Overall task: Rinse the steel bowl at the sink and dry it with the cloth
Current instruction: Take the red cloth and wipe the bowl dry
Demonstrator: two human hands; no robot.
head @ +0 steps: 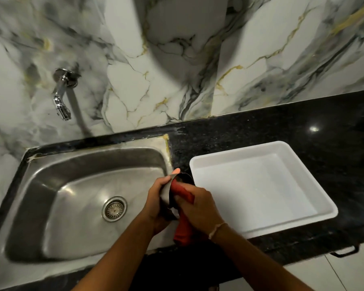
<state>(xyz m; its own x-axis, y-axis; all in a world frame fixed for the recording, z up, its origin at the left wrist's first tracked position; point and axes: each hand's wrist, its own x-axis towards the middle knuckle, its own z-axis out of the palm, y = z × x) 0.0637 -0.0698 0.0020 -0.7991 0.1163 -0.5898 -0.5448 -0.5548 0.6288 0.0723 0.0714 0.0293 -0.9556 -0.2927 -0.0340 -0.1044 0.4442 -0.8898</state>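
Note:
The small steel bowl [170, 191] is held on its side above the sink's right rim. My left hand [159, 203] grips it from the left, thumb over its upper edge. My right hand [199, 205] presses a red cloth [182, 191] into the bowl's dark inside. The cloth's loose end [183, 233] hangs down below my right wrist. Most of the bowl is hidden behind both hands. The steel sink [76, 198] lies to the left, its drain [114, 208] uncovered.
A chrome tap [61, 95] sticks out of the marble wall above the sink's left part; no water runs. A white plastic tray [259, 190] sits on the black granite counter [303, 127] just right of my hands. A drawer handle [344, 252] shows below the counter edge.

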